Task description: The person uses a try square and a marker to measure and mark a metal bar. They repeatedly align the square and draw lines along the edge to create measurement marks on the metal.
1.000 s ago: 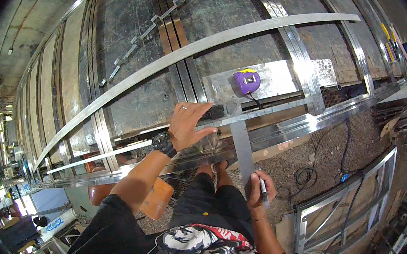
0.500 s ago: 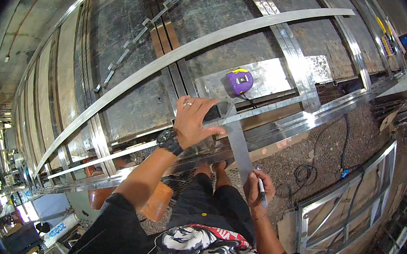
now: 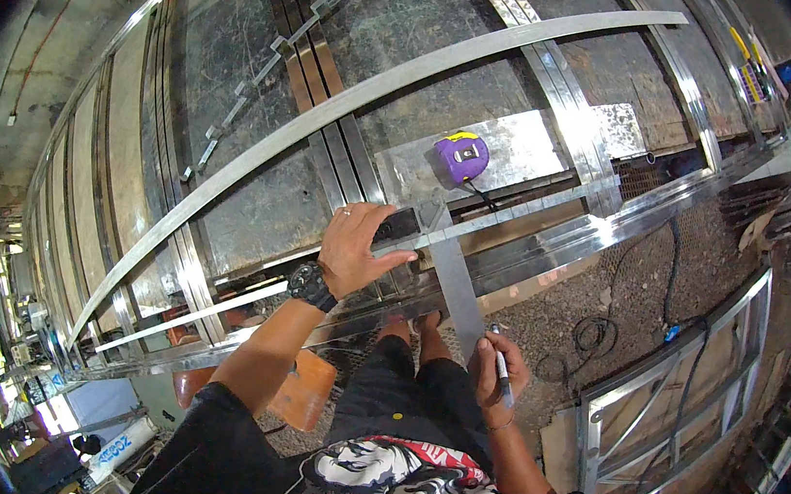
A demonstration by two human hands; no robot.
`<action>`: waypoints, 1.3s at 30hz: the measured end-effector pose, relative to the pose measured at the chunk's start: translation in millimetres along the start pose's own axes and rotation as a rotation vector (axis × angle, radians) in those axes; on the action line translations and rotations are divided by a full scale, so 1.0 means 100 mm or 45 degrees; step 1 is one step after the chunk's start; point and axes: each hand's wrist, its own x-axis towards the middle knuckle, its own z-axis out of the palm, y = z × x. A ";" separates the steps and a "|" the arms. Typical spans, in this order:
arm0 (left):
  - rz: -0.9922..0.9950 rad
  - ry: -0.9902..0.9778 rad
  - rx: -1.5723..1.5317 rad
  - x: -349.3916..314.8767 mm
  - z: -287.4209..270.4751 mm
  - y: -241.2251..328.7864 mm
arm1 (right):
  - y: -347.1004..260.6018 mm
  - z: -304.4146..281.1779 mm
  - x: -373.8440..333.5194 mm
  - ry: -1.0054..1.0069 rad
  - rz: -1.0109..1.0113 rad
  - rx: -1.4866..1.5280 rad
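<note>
My left hand (image 3: pixel 353 250) bends over a thin metal bar (image 3: pixel 507 211), thumb on the near side and fingers on the far side. A dark watch is on that wrist. Beside the thumb lies the angled head of a metal square (image 3: pixel 456 288), set against the bar; its flat grey blade points back towards me. My right hand (image 3: pixel 496 374) grips the blade's near end and also holds a marker (image 3: pixel 503 369) between its fingers. Beyond the bar, a purple and yellow tape measure (image 3: pixel 461 157) rests on a shiny metal sheet (image 3: pixel 524 149).
A long flat metal strip (image 3: pixel 406 71) stretches across the metal-framed bench. Several metal rails (image 3: pixel 328 156) cross beneath it. To the right, a welded metal frame (image 3: pixel 589 435) lies low, near a black cable (image 3: pixel 590 338) on gravel. An orange-brown seat (image 3: pixel 306 391) stands below my left arm.
My left hand has shifted a little to the left along the bar, away from the square's head. My right hand has moved slightly left, still holding the blade and marker.
</note>
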 end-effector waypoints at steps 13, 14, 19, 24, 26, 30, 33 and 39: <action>0.000 0.067 0.017 0.05 0.05 0.09 | -0.03 -0.01 -0.03 -0.015 0.007 -0.012; -0.011 0.062 0.005 0.06 0.07 0.08 | -0.04 -0.01 -0.04 -0.017 0.028 0.003; -0.068 0.016 -0.012 0.08 0.10 0.07 | -0.01 0.01 -0.04 -0.016 0.025 0.071; -0.087 0.013 -0.063 0.08 0.12 0.06 | -0.01 -0.01 -0.04 -0.023 0.040 0.027; -0.079 0.009 -0.062 0.07 0.12 0.07 | 0.00 -0.01 -0.05 -0.019 0.037 0.029; -0.085 -0.007 -0.061 0.08 0.10 0.11 | -0.01 0.00 -0.05 -0.016 0.027 0.061; -0.081 -0.007 -0.065 0.08 0.10 0.10 | 0.00 0.00 -0.05 -0.006 0.012 0.050; -0.068 -0.033 -0.069 0.09 0.09 0.10 | -0.03 -0.01 -0.05 0.005 0.026 -0.002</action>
